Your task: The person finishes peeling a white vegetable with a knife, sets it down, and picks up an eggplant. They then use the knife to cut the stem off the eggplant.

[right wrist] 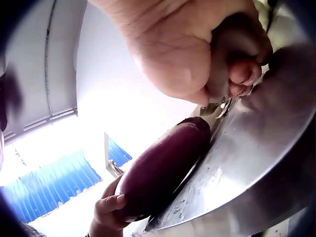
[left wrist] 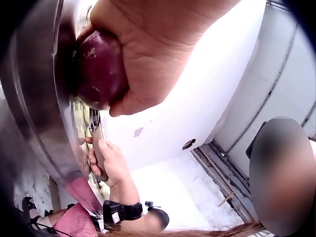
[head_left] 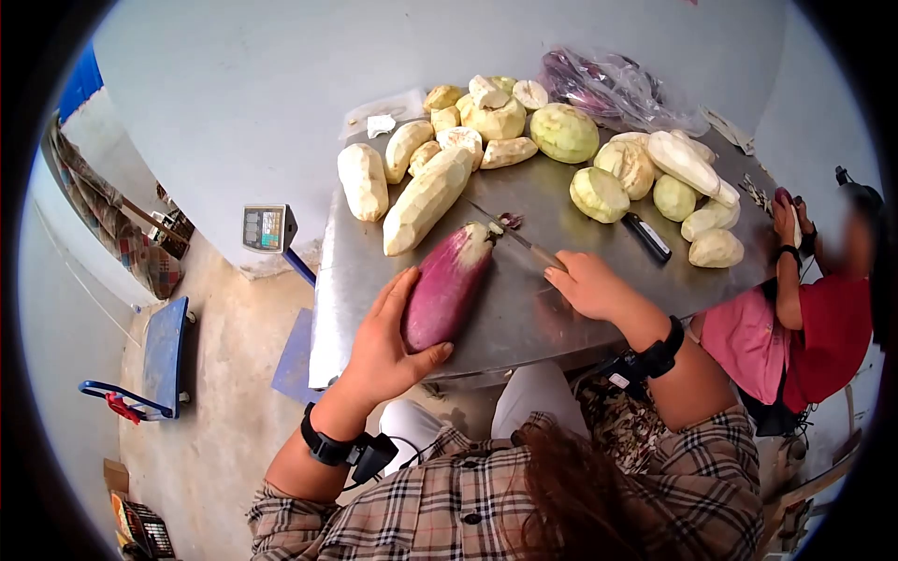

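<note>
A purple eggplant [head_left: 449, 285] lies on the metal table, its pale stem end pointing away from the body. The left hand [head_left: 388, 337] grips its lower end, fingers on one side and thumb on the other; the left wrist view shows the palm [left wrist: 153, 54] against the eggplant [left wrist: 101, 71]. In the right hand [head_left: 599, 285] is a knife [head_left: 533, 247] held by its handle, the blade beside the stem end. The right wrist view shows the right hand's fingers [right wrist: 244, 74] curled round the handle, above the eggplant [right wrist: 165, 168]. A dark purple scrap [head_left: 510, 221] lies beside the blade.
Several peeled pale eggplants [head_left: 428, 201] lie beyond at left, and peeled pieces [head_left: 599, 194] at right. A black object [head_left: 647, 238] lies near them. A plastic bag [head_left: 608, 89] rests at the back. Another person [head_left: 823, 327] is at the right. A blue cart [head_left: 166, 351] stands left.
</note>
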Action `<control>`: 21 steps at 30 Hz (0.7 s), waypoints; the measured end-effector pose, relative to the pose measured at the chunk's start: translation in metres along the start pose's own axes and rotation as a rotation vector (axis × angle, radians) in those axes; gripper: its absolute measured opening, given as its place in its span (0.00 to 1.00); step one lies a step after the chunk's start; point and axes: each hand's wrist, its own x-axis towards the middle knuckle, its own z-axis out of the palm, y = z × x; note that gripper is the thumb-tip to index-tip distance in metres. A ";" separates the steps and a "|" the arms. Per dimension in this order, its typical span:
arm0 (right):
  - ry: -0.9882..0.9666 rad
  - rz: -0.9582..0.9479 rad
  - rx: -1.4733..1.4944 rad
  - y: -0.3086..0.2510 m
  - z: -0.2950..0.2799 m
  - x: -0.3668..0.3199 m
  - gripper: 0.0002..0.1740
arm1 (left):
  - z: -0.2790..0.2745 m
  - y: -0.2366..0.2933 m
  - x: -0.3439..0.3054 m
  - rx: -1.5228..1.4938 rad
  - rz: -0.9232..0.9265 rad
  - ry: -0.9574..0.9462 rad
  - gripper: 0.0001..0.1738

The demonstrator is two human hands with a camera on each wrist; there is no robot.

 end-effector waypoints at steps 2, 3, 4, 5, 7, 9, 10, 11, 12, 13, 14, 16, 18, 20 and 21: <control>0.027 -0.029 0.050 0.001 -0.001 -0.006 0.17 | -0.001 0.001 0.000 -0.016 -0.020 -0.010 0.52; 0.051 -0.050 0.078 0.000 -0.001 -0.013 0.16 | -0.001 0.001 0.001 -0.023 -0.030 -0.015 0.52; 0.075 -0.070 0.107 -0.001 0.001 -0.019 0.16 | -0.001 0.001 0.001 -0.010 -0.027 -0.012 0.52; 0.122 -0.114 0.134 -0.003 0.003 -0.025 0.15 | -0.001 0.002 0.001 0.004 -0.023 -0.010 0.52; 0.219 -0.200 0.191 -0.008 0.011 -0.038 0.16 | -0.001 0.003 0.001 0.014 -0.023 -0.008 0.52; 0.268 -0.259 0.192 -0.009 0.020 -0.050 0.20 | 0.001 0.003 0.001 0.009 -0.028 -0.002 0.52; 0.288 -0.265 0.182 -0.012 0.025 -0.056 0.20 | 0.001 0.004 0.000 0.003 -0.033 0.003 0.52; 0.307 -0.271 0.172 -0.013 0.030 -0.061 0.21 | 0.000 0.004 0.000 -0.003 -0.039 0.007 0.52; 0.334 -0.301 0.110 -0.011 0.035 -0.064 0.24 | 0.001 0.005 0.000 -0.009 -0.044 0.013 0.52; 0.345 -0.297 0.080 -0.011 0.038 -0.066 0.24 | 0.001 0.004 0.000 -0.023 -0.052 0.015 0.52; 0.356 -0.292 0.051 -0.014 0.040 -0.069 0.25 | 0.001 0.002 0.000 -0.037 -0.061 0.017 0.52; 0.359 -0.284 -0.006 -0.018 0.043 -0.074 0.26 | 0.002 0.000 0.000 -0.065 -0.077 0.022 0.52; 0.344 -0.280 -0.060 -0.021 0.044 -0.078 0.27 | 0.003 -0.002 -0.001 -0.092 -0.094 0.029 0.52; 0.330 -0.262 -0.087 -0.024 0.043 -0.081 0.29 | 0.003 0.000 0.000 -0.072 -0.095 0.033 0.52; 0.323 -0.253 -0.101 -0.025 0.043 -0.081 0.29 | 0.003 0.001 0.000 -0.062 -0.095 0.035 0.52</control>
